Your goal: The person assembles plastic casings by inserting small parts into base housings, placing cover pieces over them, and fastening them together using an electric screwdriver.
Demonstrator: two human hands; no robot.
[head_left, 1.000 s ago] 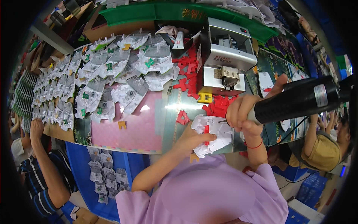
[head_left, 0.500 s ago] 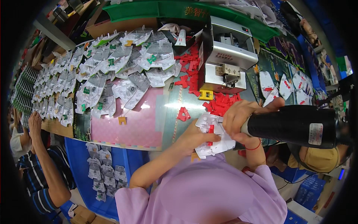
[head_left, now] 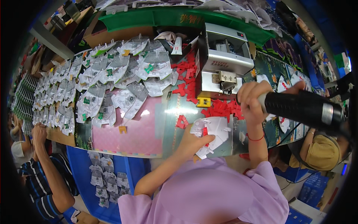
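Overlapping at the left of the bench [head_left: 169,125], white-and-clear shells [head_left: 128,98] with small green pieces on some of them are best left undisturbed, since a sleeve or elbow could drag the stack. A small orange-brown bracket [head_left: 122,129] lies on the pink mat [head_left: 141,138], well clear of the left hand [head_left: 190,141]. That hand's fingers are closed around the left edge of a white part [head_left: 218,136], held tilted near the front edge of the bench, with the thumb laid over its face just beside a red insert [head_left: 205,131]. A good hold here keeps the insert seated under gentle thumb pressure, the thumb out of any line the tool might take, and the part braced so it cannot twist. Beyond it lie a yellow block [head_left: 204,102] and a heap of loose red pieces [head_left: 222,108], in front of a silver machine [head_left: 227,56]. Right of that, the right hand [head_left: 254,99] has its fingers wrapped round the near end of a black tool [head_left: 294,106], apart from the white part; its tip cannot be made out clearly. Careful handling would bring the tool square to the face, without leaning, and keep its bulk off the red-fitted parts [head_left: 284,125] at the far right.
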